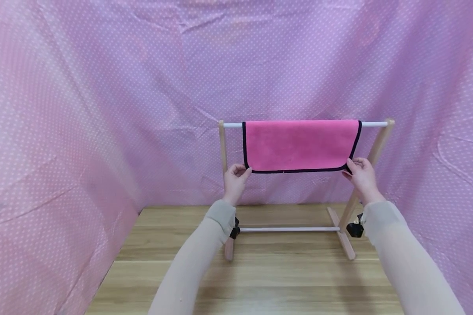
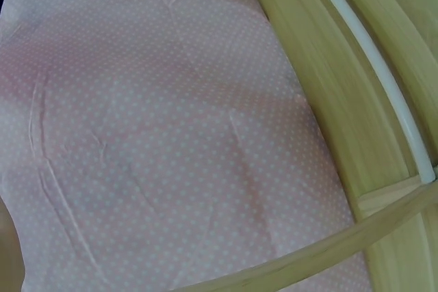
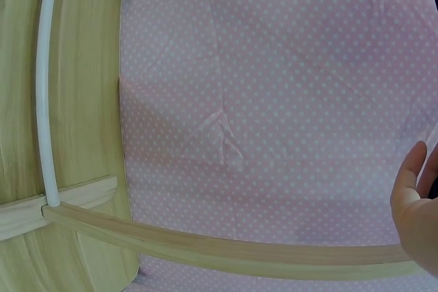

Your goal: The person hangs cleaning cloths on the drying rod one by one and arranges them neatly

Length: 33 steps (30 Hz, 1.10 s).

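Note:
A pink cloth [image 1: 299, 144] with black edging hangs over the white top bar [image 1: 374, 124] of a wooden rack [image 1: 380, 142]. In the head view my left hand [image 1: 235, 181] pinches its lower left corner between thumb and fingers. The lower right corner is pinched by my right hand [image 1: 363, 177], a little higher than the left. In the right wrist view part of my right hand [image 3: 417, 217] shows at the right edge, by a sliver of black edging. Only a small bit of the left hand [image 2: 9, 251] enters the left wrist view.
The rack's feet [image 1: 346, 246] stand on a wood-grain table [image 1: 268, 280], joined by a white lower bar [image 1: 287, 229]. Black knobs [image 1: 354, 230] sit low at its sides. A pink dotted curtain [image 1: 161, 87] surrounds the table at the back and sides.

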Each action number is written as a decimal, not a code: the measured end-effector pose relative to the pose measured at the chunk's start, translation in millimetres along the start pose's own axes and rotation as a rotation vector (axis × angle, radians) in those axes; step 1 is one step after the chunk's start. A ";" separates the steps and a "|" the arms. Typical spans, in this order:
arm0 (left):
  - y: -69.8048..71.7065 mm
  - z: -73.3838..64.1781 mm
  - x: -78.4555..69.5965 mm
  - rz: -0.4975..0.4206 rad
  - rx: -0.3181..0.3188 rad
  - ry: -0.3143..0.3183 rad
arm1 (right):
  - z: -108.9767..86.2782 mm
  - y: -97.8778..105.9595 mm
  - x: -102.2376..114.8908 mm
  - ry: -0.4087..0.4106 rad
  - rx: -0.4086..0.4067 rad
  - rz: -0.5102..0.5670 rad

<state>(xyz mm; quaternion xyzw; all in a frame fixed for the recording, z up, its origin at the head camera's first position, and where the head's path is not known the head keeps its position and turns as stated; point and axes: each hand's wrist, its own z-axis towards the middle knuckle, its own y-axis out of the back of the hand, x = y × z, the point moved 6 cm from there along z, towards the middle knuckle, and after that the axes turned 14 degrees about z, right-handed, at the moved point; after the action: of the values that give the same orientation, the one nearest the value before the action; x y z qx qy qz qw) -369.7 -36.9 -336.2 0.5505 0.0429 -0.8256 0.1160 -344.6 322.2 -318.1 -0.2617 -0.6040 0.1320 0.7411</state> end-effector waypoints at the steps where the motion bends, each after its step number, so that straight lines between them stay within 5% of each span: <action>1: 0.0 -0.4 -0.6 -0.026 0.007 -0.002 | -1.2 0.2 0.0 0.001 0.000 -0.008; 5: 2.3 -1.5 -4.4 -0.097 0.041 -0.013 | -7.8 1.8 0.3 0.013 0.006 0.006; 11: 7.3 -9.9 -7.0 -0.046 0.137 0.005 | -23.9 11.7 -3.3 0.015 0.051 0.036; 20: 15.7 -45.1 -4.2 0.055 0.305 -0.031 | -55.2 30.4 -21.9 0.011 0.139 -0.037; 27: 30.5 -70.5 -5.0 0.087 0.324 -0.100 | -86.1 26.7 -30.9 0.038 0.261 -0.069; 33: 50.3 -88.6 5.1 0.190 0.326 -0.115 | -105.6 23.7 -39.0 0.079 0.314 -0.332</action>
<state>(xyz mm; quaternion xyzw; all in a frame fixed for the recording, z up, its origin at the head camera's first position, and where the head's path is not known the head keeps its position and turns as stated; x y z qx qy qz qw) -279.8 -68.8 -372.6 0.5153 -0.1499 -0.8372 0.1049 -249.2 297.7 -377.3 -0.0451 -0.5815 0.0903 0.8073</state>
